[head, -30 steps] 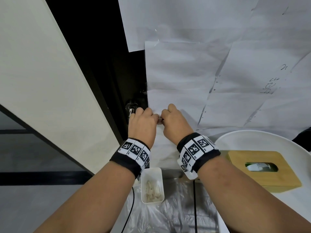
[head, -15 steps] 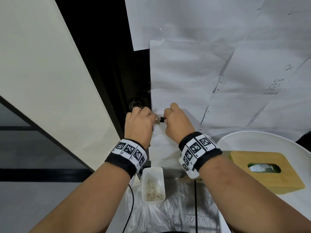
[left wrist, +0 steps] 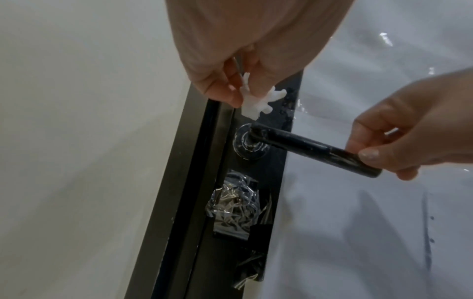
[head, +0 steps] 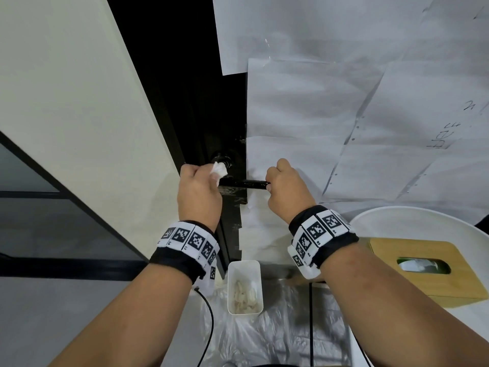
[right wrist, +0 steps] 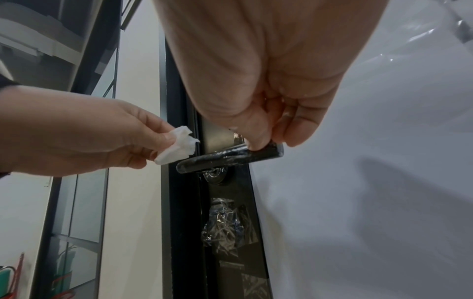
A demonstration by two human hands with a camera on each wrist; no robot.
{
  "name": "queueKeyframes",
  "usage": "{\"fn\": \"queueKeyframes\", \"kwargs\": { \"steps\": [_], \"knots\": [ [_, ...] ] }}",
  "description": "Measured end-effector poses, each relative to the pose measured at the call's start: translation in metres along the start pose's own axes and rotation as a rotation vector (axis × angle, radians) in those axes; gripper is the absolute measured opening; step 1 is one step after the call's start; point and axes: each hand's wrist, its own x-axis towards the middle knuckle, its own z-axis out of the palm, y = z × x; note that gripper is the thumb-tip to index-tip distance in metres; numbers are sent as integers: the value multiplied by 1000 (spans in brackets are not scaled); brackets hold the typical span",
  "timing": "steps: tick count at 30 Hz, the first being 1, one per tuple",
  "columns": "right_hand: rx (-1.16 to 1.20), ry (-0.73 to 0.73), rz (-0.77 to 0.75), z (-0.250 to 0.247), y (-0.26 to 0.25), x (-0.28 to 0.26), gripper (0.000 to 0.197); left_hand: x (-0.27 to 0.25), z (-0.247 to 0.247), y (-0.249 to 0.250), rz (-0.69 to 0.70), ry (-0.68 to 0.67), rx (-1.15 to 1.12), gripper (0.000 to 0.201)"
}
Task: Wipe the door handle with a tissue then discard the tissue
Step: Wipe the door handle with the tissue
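Observation:
A black lever door handle (head: 243, 183) (left wrist: 312, 148) (right wrist: 230, 157) sticks out from a dark door edge, smeared with pale marks. My right hand (head: 284, 188) (left wrist: 399, 145) (right wrist: 263, 129) pinches the handle's free end between thumb and fingers. My left hand (head: 198, 192) (left wrist: 230, 85) (right wrist: 84, 139) holds a small crumpled white tissue (head: 220, 170) (left wrist: 256, 101) (right wrist: 176, 147) in its fingertips, just off the handle beside its round base (left wrist: 249, 144).
White paper sheets (head: 344, 115) cover the door to the right. Below stand a small white bin (head: 244, 287) holding used tissues, a wooden tissue box (head: 428, 268) on a round white table (head: 383, 221), and crumpled clear plastic (head: 264, 340). A cream wall panel (head: 79, 115) lies left.
My hands were close together on the handle; now the left hand has drawn left with the tissue, baring the black lever. The right hand stays at the handle's end.

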Motion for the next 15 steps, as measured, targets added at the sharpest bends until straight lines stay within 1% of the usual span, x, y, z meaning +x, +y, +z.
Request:
{"fn": "queueKeyframes", "kwargs": {
  "steps": [3,7,9,15],
  "knots": [
    [-3,0,6,-1,-1,0,13,4,-3,-7,-103,45,-46,28],
    [-2,3,11,-1,-2,-1,14,13,-4,-16,-143,81,-53,28],
    [-6,3,11,-2,-2,-2,14,20,0,-17,-161,51,-61,28],
    [-3,-4,-2,-3,-2,-2,14,29,13,-17,-168,-128,-152,27]
  ]
}}
